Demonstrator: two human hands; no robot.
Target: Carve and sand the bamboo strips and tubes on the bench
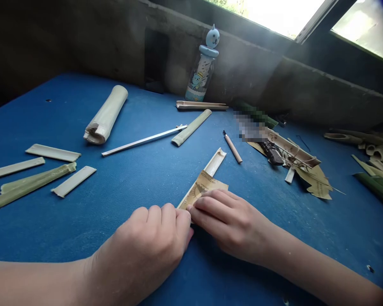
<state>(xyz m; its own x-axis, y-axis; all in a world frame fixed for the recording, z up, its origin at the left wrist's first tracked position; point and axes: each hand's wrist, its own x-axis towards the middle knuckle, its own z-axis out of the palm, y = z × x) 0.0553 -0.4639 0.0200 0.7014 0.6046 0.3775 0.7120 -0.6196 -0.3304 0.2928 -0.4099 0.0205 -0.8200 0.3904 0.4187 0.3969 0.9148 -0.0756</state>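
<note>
**Printed paper (204,187) pressed onto a bamboo strip (215,162)**

The strip lies at a slant mid-worktop (121,221), towards the near edge, with the paper covering its near end. The right hand (230,223) lays its fingers almost flat across the paper, pressing rather than closing around it. The left hand (147,238) is curled, its fingertips at the strip's near end; whether it grips, I cannot tell. Steady, even pressure from flat fingers should best stop the paper creeping. A craft knife (232,147) lies beyond.
</note>
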